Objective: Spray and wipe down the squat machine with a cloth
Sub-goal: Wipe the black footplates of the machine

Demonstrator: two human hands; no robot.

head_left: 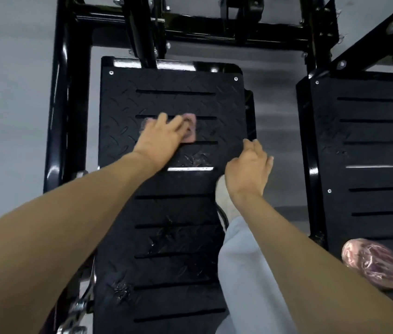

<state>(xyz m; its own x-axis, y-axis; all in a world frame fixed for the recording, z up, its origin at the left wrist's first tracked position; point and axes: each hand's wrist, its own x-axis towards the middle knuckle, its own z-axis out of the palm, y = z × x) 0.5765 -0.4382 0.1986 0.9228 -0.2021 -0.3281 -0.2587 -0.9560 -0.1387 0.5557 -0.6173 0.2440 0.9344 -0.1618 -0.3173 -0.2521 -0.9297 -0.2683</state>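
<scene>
The squat machine's left footplate (pixel 171 213) is black diamond-tread steel with horizontal slots, and wet streaks show on its lower half. My left hand (pixel 161 138) lies on its upper middle, fingers spread and pressing a pink cloth (pixel 190 135) onto the tread; hand and cloth are motion-blurred. My right hand (pixel 248 167) rests at the plate's right edge, its fingers reaching forward over the rim and holding nothing that I can see. No spray bottle is in view.
A second slotted footplate (pixel 369 153) stands to the right, with a crumpled pink-purple bundle (pixel 381 266) lying on its lower part. The black frame tubes (pixel 62 104) run around the left and far sides. My grey-trousered leg (pixel 246 273) and socked foot (pixel 223 196) sit between the plates.
</scene>
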